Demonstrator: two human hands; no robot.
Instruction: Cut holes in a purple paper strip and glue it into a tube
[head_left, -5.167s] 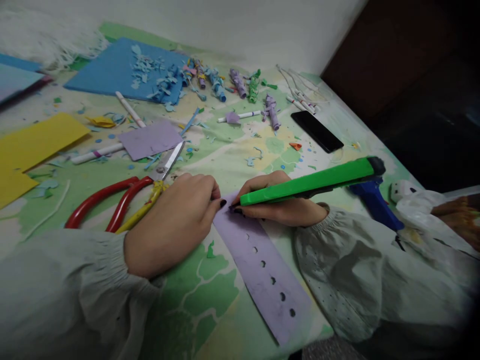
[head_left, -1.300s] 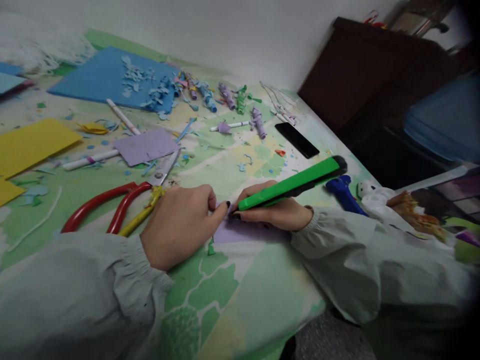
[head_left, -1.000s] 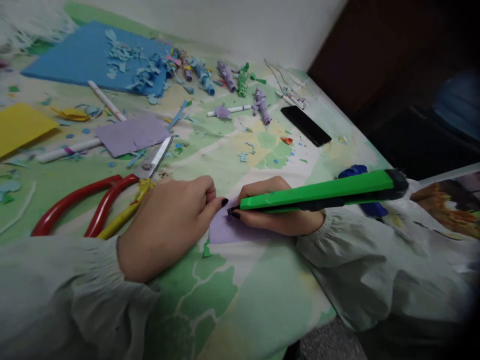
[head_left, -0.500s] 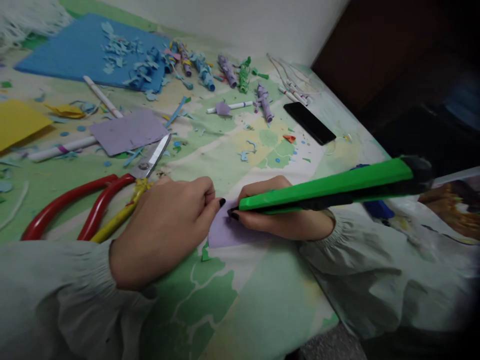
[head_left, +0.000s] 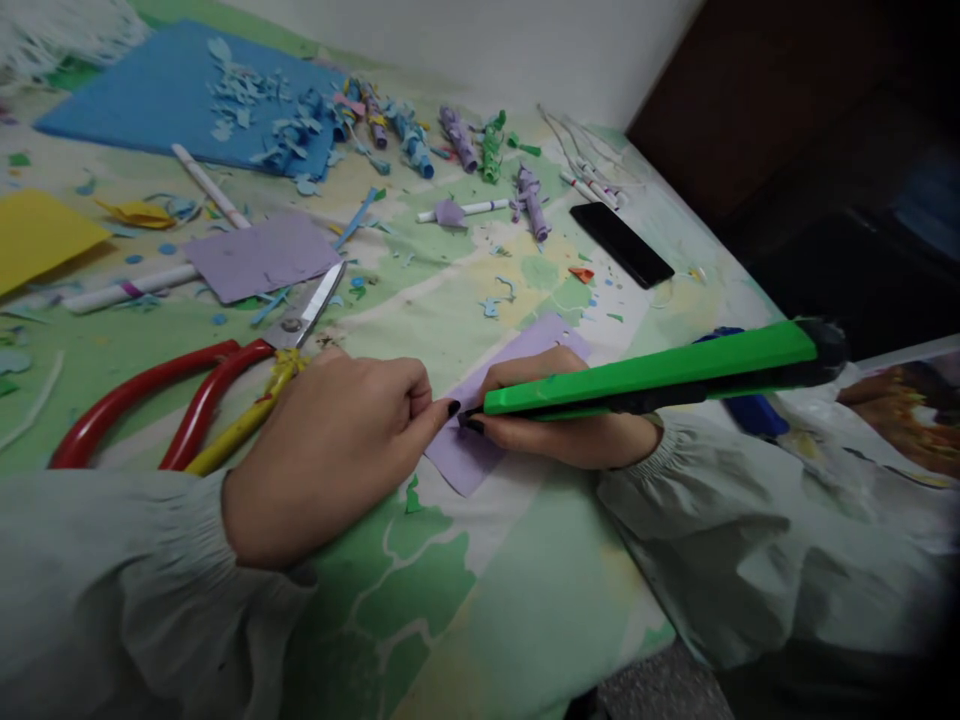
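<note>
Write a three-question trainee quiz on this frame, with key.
1. What does the right grip hold?
2. True or false: the phone lies on the blue sheet.
3. What colour is the strip beneath the right grip? a) yellow b) purple c) red

Key:
1. A green cutter.
2. False; it lies on the cloth.
3. b.

Two hands, one green cutter, two purple sheets, one red-handled scissors, one black phone.
</note>
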